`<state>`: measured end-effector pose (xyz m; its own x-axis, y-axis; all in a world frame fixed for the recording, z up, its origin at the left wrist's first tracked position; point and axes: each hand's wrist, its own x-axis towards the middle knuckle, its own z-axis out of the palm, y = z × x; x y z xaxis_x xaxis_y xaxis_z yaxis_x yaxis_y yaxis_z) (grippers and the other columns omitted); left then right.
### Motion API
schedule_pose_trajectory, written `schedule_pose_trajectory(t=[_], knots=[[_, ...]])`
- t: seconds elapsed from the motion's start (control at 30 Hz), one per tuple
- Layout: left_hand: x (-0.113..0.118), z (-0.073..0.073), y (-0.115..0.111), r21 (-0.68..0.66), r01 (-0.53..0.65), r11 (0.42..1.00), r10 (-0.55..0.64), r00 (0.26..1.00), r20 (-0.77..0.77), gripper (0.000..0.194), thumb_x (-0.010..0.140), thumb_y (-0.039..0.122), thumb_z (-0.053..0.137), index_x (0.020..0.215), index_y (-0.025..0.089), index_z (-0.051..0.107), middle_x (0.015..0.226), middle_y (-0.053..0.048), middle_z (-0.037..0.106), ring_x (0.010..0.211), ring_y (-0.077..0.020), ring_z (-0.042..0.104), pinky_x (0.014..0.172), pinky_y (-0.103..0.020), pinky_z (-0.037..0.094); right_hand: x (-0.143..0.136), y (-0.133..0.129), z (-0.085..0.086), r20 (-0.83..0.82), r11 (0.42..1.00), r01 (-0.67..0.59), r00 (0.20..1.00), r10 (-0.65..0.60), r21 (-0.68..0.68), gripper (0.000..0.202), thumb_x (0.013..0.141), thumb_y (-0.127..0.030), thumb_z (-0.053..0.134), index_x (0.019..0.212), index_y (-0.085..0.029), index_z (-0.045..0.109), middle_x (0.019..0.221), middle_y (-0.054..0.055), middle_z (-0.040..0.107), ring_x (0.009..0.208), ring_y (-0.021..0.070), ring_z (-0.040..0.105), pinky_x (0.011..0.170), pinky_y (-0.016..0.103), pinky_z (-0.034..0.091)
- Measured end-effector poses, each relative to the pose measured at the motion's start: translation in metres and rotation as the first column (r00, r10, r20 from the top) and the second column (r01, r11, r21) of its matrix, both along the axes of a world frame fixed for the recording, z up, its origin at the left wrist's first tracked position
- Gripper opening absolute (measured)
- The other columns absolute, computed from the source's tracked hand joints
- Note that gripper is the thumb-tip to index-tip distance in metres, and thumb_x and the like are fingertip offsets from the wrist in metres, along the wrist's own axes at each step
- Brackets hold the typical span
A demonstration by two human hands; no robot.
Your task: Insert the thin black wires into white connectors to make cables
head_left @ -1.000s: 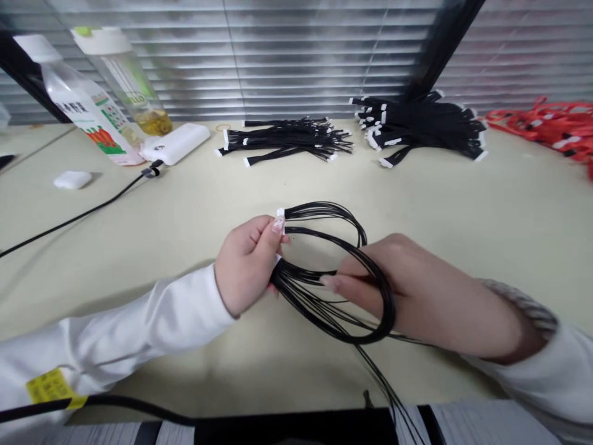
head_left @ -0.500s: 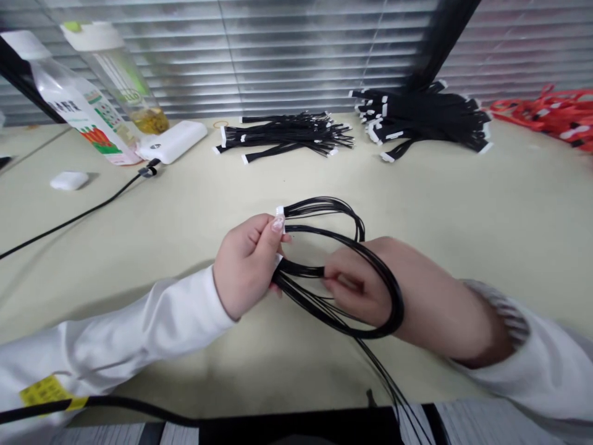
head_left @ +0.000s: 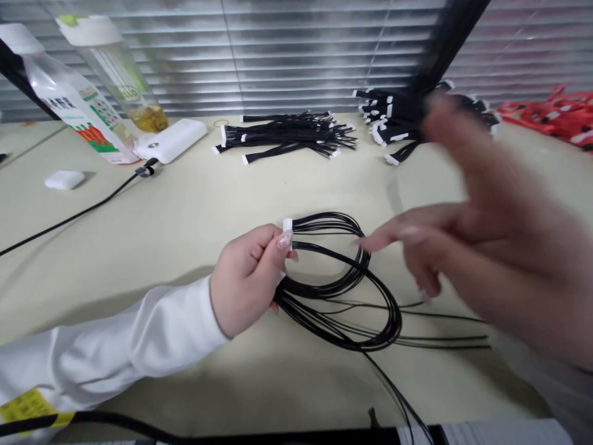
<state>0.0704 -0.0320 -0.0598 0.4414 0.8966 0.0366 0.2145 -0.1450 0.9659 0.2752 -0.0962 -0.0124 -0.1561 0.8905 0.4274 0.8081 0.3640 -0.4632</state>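
My left hand (head_left: 252, 278) pinches the white connectors (head_left: 288, 230) of a looped bundle of thin black wires (head_left: 391, 321), thumb on top. Two loops spread rightward from the fingers, and several loose wire ends trail right and down toward the table's front edge. My right hand (head_left: 482, 241), smeared by motion, hangs over the right side with its fingers apart and nothing held. One fingertip is near the right side of the upper loop; whether it touches cannot be made out.
Behind lie a pile of short black cables (head_left: 287, 136), a larger black cable pile (head_left: 398, 117) and red cables (head_left: 551, 117). At left are a labelled bottle (head_left: 78, 105), a tea bottle (head_left: 120, 74), a white power bank (head_left: 173, 141) and a small white case (head_left: 65, 180).
My right hand has let go of the wires inside the loops and moved right and up, fingers now spread. My left hand still holds the connectors, slightly lower in view.
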Motion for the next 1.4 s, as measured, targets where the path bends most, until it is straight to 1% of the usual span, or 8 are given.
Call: schedule_pose_trajectory(t=[0.1, 0.13, 0.2, 0.6, 0.87, 1.1, 1.27, 1.4], knots=[[-0.001, 0.003, -0.002, 0.081, 0.036, 0.996, -0.033, 0.999, -0.034, 0.033, 0.089, 0.038, 0.04, 0.067, 0.017, 0.051, 0.044, 0.006, 0.048, 0.026, -0.0042, 0.042, 0.025, -0.013, 0.033, -0.01, 0.004, -0.007, -0.074, 0.986, 0.021, 0.997, -0.033, -0.163, 0.015, 0.084, -0.022, 0.05, 0.098, -0.022, 0.054, 0.065, -0.004, 0.063, 0.046, 0.0065, 0.049, 0.045, 0.02, 0.039], [-0.002, 0.004, -0.002, 0.106, 0.049, 0.993, -0.045, 0.998, -0.048, 0.032, 0.089, 0.037, 0.04, 0.066, 0.017, 0.051, 0.046, 0.005, 0.049, 0.027, -0.004, 0.043, 0.026, -0.013, 0.034, -0.013, 0.005, -0.008, -0.05, 0.985, 0.033, 0.998, -0.043, -0.172, 0.005, 0.084, -0.022, 0.052, 0.083, -0.021, 0.056, 0.062, -0.005, 0.061, 0.047, 0.0059, 0.048, 0.047, 0.019, 0.039], [-0.003, 0.005, -0.003, 0.157, 0.07, 0.985, -0.058, 0.995, -0.077, 0.032, 0.089, 0.034, 0.04, 0.065, 0.017, 0.05, 0.048, 0.005, 0.051, 0.028, -0.0037, 0.044, 0.027, -0.013, 0.035, -0.018, 0.006, -0.01, -0.017, 0.986, 0.033, 0.999, -0.037, -0.161, 0.015, 0.083, -0.022, 0.053, 0.069, -0.02, 0.056, 0.059, -0.005, 0.058, 0.051, 0.0056, 0.049, 0.05, 0.019, 0.037], [-0.005, 0.01, -0.008, 0.385, 0.177, 0.906, -0.105, 0.974, -0.2, 0.027, 0.087, 0.019, 0.042, 0.062, 0.017, 0.049, 0.043, 0.006, 0.051, 0.03, -0.0031, 0.047, 0.032, -0.012, 0.034, -0.023, -0.001, -0.006, -0.049, 0.983, -0.119, 0.992, 0.113, -0.14, 0.014, 0.082, -0.014, 0.053, 0.07, -0.02, 0.058, 0.062, -0.005, 0.057, 0.054, 0.0063, 0.049, 0.051, 0.021, 0.035], [-0.006, 0.008, -0.007, 0.35, 0.166, 0.922, -0.101, 0.975, -0.196, 0.027, 0.088, 0.021, 0.041, 0.062, 0.018, 0.048, 0.042, 0.006, 0.048, 0.03, -0.004, 0.046, 0.033, -0.013, 0.035, -0.023, 0.001, -0.009, 0.0, 0.992, -0.115, 0.993, 0.115, -0.057, 0.013, 0.083, -0.015, 0.052, 0.072, -0.02, 0.059, 0.064, -0.003, 0.058, 0.057, 0.007, 0.05, 0.052, 0.021, 0.036], [-0.005, 0.007, -0.006, 0.267, 0.181, 0.947, -0.13, 0.972, -0.195, 0.026, 0.089, 0.025, 0.04, 0.065, 0.018, 0.05, 0.048, 0.003, 0.053, 0.039, -0.0065, 0.05, 0.04, -0.016, 0.042, -0.021, -0.001, -0.015, 0.241, 0.987, -0.108, 0.967, 0.077, 0.117, 0.019, 0.087, -0.018, 0.047, 0.074, -0.017, 0.061, 0.07, 0.0, 0.059, 0.06, 0.0085, 0.053, 0.051, 0.023, 0.035], [-0.005, 0.007, -0.004, 0.255, 0.276, 0.926, -0.223, 0.95, -0.221, 0.026, 0.089, 0.024, 0.039, 0.066, 0.018, 0.051, 0.051, 0.003, 0.054, 0.041, -0.0061, 0.051, 0.04, -0.015, 0.041, -0.022, 0.002, -0.021, 0.282, 0.988, -0.119, 0.956, 0.086, 0.103, 0.019, 0.086, -0.016, 0.045, 0.075, -0.017, 0.061, 0.068, 0.0, 0.059, 0.059, 0.0099, 0.053, 0.05, 0.024, 0.033], [-0.004, 0.007, -0.004, 0.23, 0.225, 0.947, -0.179, 0.963, -0.203, 0.028, 0.089, 0.027, 0.041, 0.064, 0.017, 0.051, 0.047, 0.004, 0.05, 0.035, -0.005, 0.046, 0.035, -0.015, 0.037, -0.02, 0.006, -0.021, 0.294, 0.996, -0.055, 0.955, 0.033, 0.066, 0.007, 0.084, -0.02, 0.051, 0.083, -0.018, 0.057, 0.073, 0.0, 0.058, 0.061, 0.0116, 0.052, 0.053, 0.025, 0.036]])
